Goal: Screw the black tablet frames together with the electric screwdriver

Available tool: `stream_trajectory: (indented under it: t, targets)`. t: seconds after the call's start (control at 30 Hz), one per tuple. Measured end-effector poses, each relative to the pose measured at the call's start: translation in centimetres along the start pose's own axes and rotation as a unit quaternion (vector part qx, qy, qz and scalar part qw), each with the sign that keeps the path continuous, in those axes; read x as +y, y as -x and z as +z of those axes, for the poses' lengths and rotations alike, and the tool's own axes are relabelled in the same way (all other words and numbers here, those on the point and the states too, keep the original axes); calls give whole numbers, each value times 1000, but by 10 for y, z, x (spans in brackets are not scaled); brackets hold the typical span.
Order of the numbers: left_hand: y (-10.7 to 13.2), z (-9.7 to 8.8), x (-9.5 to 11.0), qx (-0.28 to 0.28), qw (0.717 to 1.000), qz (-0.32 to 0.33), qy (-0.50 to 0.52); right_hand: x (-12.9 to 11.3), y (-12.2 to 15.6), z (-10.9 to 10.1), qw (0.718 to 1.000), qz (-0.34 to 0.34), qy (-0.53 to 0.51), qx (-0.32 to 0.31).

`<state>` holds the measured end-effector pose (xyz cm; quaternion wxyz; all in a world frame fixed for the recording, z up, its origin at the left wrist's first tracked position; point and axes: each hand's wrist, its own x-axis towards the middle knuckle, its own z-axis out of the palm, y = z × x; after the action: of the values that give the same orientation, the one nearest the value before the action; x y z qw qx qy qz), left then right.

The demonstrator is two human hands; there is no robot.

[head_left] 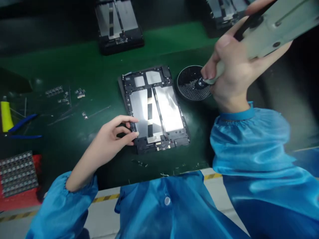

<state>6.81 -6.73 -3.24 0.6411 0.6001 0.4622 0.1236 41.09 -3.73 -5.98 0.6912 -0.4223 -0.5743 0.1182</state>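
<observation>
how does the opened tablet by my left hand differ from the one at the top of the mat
The near tablet lies mid-mat with the left hand touching its lower left edge; the far tablet sits untouched at the mat's back edge. The near one is brightly lit, the far one dimmer. Both lie open, showing silver panels in black frames.

I see a dark green counter [74, 73], a black tablet frame [154, 109] with silver panels, my blue sleeves [249, 149], a yellow handle [6, 116], and a red tray [20, 199] at the counter's left edge.
</observation>
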Motion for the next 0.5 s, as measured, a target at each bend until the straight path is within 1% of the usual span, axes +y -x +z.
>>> stream_trajectory:
  t: [0.1,0.27,0.4,0.5]
  targets:
    - [2,-2,-4,12,1000,11,1,-1,5,4,1000,1,-10,-18]
    - [4,-1,-12,20,1000,23,2,-1,4,5,1000,-13,-2,-18]
    - [2,0,-12,21,1000,23,3,0,6,5,1000,4,9,-26]
    - [-1,0,-9,24,999,20,7,8,7,2,999,-5,26,-29]
